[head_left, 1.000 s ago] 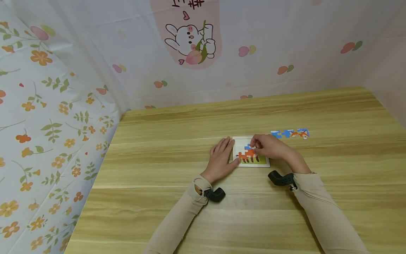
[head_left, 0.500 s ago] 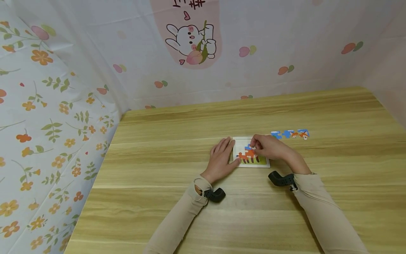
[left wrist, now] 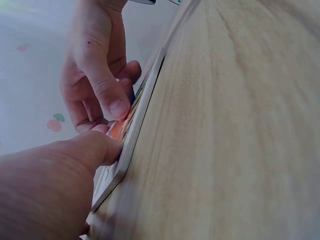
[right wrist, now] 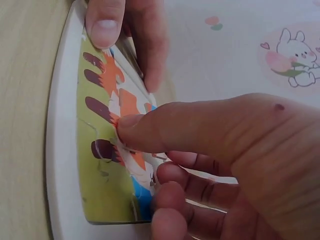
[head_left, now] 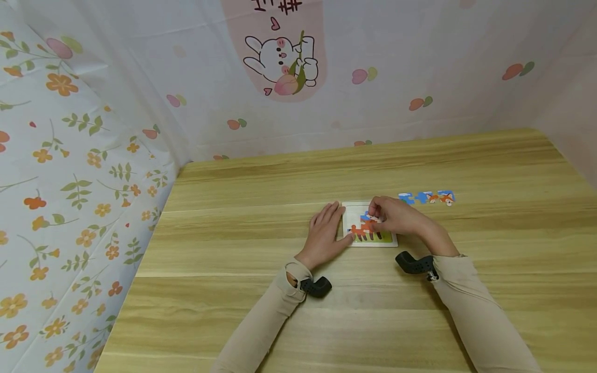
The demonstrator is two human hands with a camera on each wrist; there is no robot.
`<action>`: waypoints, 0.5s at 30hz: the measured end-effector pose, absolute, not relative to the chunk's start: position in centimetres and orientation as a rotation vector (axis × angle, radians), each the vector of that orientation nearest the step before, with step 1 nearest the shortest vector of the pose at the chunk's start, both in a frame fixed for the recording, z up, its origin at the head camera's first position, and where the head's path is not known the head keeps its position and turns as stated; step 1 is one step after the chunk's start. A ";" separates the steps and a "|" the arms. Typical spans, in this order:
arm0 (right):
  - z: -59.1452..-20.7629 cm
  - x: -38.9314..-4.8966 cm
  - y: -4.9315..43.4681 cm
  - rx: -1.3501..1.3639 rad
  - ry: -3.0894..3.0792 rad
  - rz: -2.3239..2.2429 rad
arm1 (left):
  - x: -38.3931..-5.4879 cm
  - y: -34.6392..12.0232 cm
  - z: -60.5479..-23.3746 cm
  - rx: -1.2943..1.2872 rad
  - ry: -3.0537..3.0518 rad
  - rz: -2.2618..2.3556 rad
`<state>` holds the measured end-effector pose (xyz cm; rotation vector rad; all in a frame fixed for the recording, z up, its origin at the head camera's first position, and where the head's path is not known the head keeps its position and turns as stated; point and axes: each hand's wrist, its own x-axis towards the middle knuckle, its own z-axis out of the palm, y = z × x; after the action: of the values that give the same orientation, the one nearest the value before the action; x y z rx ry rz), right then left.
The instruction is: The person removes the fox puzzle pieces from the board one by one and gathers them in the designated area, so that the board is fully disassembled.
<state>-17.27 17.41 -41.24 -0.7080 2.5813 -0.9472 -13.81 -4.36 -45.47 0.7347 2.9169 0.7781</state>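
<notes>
A white-framed puzzle tray lies on the table, part filled with a picture of an orange animal with dark legs on green ground. My left hand rests flat along its left side, thumb on the lower left corner. My right hand is over the tray's right part, thumb and fingers pinching an orange and blue puzzle piece against the picture. In the right wrist view the right thumb presses down on orange pieces, and the fingers hide part of the picture. In the left wrist view both thumbs are close together at the tray.
Loose puzzle pieces lie in a row beyond my right hand: a blue one, a blue one with orange, and one with a fox face. A patterned curtain rises behind the wooden table.
My right thumb and fingers have shifted very slightly over the puzzle piece. The left hand stays where it was, and the loose pieces have not moved.
</notes>
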 end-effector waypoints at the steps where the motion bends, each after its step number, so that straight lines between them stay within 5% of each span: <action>1: -41.2 -17.3 17.4 -0.707 2.585 -0.942 | -13.8 -4.4 -45.4 0.736 2.916 0.779; 15: -40.8 -17.2 17.2 -0.683 2.577 -0.970 | -13.7 -4.5 -45.4 0.743 2.918 0.782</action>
<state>-17.21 17.23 -40.85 -0.6827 2.5772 -0.9699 -13.72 -4.46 -45.37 0.7428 2.9180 0.7818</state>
